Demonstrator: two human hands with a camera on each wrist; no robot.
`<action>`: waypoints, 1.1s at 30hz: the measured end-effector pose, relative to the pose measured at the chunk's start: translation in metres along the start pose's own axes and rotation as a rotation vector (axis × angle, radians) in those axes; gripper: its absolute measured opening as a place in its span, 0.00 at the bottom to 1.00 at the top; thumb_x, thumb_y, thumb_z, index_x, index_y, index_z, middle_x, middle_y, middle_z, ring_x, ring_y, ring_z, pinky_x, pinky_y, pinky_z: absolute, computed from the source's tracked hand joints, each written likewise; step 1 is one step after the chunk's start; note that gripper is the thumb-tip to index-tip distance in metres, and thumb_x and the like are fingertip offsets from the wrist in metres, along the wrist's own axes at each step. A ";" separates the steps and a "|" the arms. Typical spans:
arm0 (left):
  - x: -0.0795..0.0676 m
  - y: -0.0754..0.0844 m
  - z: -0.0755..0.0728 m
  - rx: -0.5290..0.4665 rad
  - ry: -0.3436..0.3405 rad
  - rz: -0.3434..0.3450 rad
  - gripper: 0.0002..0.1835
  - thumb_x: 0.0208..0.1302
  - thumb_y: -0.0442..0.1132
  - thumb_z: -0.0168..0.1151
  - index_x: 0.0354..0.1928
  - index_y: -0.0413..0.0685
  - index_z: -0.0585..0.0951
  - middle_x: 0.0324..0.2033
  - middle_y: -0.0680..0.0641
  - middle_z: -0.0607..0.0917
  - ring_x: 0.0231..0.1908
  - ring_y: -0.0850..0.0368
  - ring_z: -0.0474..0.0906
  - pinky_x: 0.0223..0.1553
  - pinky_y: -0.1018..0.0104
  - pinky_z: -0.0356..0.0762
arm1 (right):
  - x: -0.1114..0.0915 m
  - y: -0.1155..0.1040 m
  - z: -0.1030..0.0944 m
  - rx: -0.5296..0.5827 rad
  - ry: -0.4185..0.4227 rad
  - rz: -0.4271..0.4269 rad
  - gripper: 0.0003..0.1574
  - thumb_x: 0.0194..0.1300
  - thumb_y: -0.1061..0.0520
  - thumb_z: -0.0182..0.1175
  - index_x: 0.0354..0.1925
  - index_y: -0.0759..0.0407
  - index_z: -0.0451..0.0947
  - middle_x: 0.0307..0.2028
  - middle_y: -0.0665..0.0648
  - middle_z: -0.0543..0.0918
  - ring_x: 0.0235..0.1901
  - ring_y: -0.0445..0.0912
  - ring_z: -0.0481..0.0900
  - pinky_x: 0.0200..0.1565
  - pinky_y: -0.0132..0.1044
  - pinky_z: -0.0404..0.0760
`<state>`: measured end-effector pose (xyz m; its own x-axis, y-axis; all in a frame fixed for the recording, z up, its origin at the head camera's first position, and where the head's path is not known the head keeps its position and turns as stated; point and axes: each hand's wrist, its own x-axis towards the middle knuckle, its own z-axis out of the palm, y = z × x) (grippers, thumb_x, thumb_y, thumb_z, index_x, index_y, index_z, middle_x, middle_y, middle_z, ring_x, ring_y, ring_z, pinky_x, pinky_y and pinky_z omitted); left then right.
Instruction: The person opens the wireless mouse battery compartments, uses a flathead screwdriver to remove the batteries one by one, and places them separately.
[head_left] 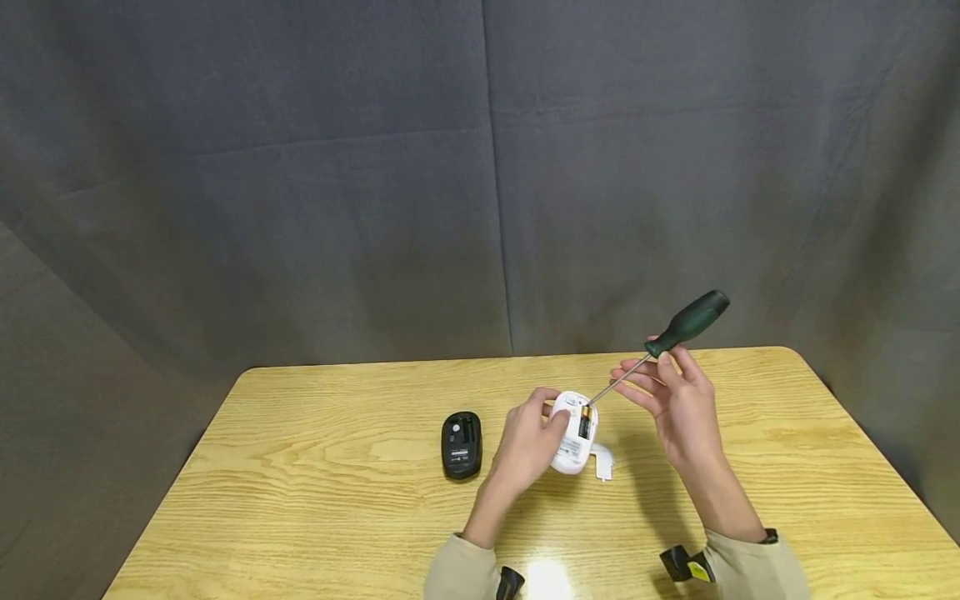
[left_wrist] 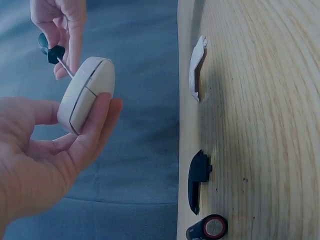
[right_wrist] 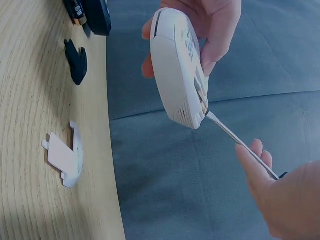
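My left hand [head_left: 525,442] holds a white computer mouse [head_left: 568,454] above the table, underside toward the head camera. Its battery compartment is uncovered, and a battery [head_left: 584,425] lies inside. With thumb and finger my right hand [head_left: 688,417] pinches a screwdriver [head_left: 692,321] low on its dark green handle. The metal shaft [right_wrist: 235,136] slants down to the mouse, its tip at the end of the compartment by the battery. In the left wrist view the mouse [left_wrist: 90,95] appears edge-on between thumb and fingers, hiding the screwdriver's tip.
A white battery cover [head_left: 603,462] lies on the wooden table just right of the mouse. Left of the hands rests a black mouse [head_left: 461,446], underside up. The wrist views show a black cover [left_wrist: 199,172] and a loose battery [left_wrist: 214,227]. A grey curtain [head_left: 337,208] hangs behind.
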<state>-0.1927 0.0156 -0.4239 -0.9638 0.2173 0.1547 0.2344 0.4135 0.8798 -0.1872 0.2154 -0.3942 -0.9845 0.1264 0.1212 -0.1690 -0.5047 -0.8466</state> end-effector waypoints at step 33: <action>0.006 -0.005 -0.011 -0.196 0.104 -0.076 0.18 0.71 0.38 0.61 0.58 0.38 0.81 0.39 0.44 0.85 0.33 0.58 0.84 0.30 0.68 0.79 | 0.014 -0.016 -0.030 -0.390 0.001 0.157 0.08 0.75 0.60 0.62 0.48 0.64 0.79 0.34 0.47 0.88 0.33 0.40 0.88 0.40 0.32 0.86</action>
<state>-0.2005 0.0054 -0.4225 -0.9880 0.0953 0.1215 0.1415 0.2428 0.9597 -0.1972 0.2506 -0.3945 -0.9969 0.0743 -0.0247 0.0127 -0.1569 -0.9875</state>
